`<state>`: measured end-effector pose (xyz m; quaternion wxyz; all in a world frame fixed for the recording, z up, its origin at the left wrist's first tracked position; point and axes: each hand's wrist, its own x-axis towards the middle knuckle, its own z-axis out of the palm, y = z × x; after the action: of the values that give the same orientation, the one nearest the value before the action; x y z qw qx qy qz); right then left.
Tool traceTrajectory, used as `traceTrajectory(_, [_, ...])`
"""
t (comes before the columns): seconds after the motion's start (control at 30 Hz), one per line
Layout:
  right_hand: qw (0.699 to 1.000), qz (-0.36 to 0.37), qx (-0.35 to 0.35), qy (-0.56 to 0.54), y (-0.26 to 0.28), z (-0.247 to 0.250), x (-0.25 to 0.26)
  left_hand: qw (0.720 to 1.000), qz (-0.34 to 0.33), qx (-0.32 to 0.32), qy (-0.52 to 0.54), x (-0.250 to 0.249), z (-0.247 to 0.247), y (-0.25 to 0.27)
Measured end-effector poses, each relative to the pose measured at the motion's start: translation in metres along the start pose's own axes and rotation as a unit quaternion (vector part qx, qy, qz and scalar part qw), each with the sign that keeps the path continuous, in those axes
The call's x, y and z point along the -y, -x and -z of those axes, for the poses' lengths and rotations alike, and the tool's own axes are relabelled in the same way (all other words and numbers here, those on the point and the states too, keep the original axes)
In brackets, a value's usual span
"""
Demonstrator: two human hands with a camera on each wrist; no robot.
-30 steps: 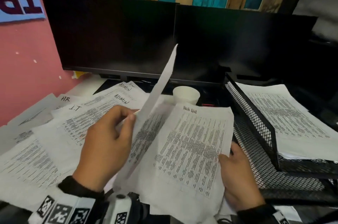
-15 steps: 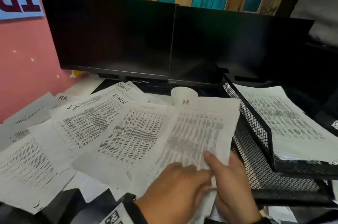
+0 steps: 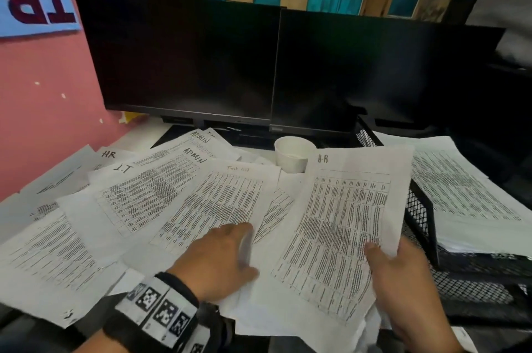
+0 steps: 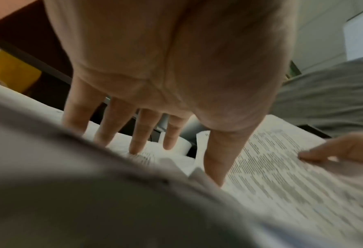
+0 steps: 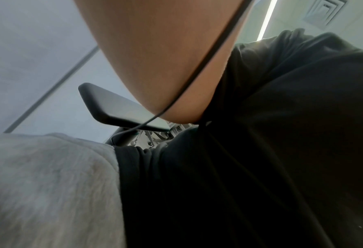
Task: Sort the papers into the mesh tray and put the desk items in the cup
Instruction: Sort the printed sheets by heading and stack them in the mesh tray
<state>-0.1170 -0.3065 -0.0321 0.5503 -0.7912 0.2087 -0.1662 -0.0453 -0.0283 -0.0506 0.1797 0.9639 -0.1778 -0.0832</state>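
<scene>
Printed sheets marked ADMIN, I.T, HR and Task list [image 3: 218, 203] lie spread over the desk. My left hand [image 3: 230, 249] rests flat on the Task list sheet, fingers [image 4: 134, 144] straight. My right hand [image 3: 400, 272] pinches the lower right edge of a sheet headed H.R [image 3: 339, 223], thumb on top, and holds it raised beside the black mesh tray [image 3: 421, 220]. The tray's upper tier holds a stack of papers [image 3: 460, 197]. A white cup [image 3: 293, 154] stands behind the sheets. The right wrist view shows only a forearm and clothing.
Two dark monitors [image 3: 259, 64] stand along the back of the desk, close behind the cup. A pink wall [image 3: 43, 108] borders the left side. The tray's lower mesh tier [image 3: 466, 286] shows bare beneath the upper one.
My left hand let go of the upright sheet, came across to the right hand, then moved back left to lie flat on the papers. My right hand lifted the H.R sheet.
</scene>
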Motion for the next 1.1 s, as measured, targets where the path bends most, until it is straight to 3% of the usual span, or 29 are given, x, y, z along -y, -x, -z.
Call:
traceTrajectory(0.13, [1.0,-0.021,0.004,-0.014,0.0,-0.008,-0.005,0.997,0.029,-0.047,-0.053,-0.005,-0.01,-0.003])
traceTrajectory(0.43, [0.996,-0.06,0.008,-0.072,0.001,-0.007,-0.011,0.987,0.1,-0.125,0.009,0.005,0.004,-0.01])
traceTrajectory(0.77, [0.984,-0.103,0.063,-0.132,-0.004,-0.03,-0.009,0.985,0.084,-0.116,-0.096,-0.013,0.008,-0.026])
traceTrajectory(0.93, [0.982,-0.102,0.075,-0.144,-0.005,-0.026,-0.007,0.989,0.107,-0.1,-0.005,-0.012,0.028,-0.021])
traceTrajectory(1.0, [0.977,-0.106,0.079,-0.167,-0.006,-0.024,-0.005,0.983,0.086,-0.155,0.05,-0.015,0.039,-0.011])
traceTrajectory(1.1, [0.964,-0.115,0.078,-0.228,-0.003,-0.026,0.002,0.975,-0.014,-0.218,0.048,-0.038,0.049,0.004])
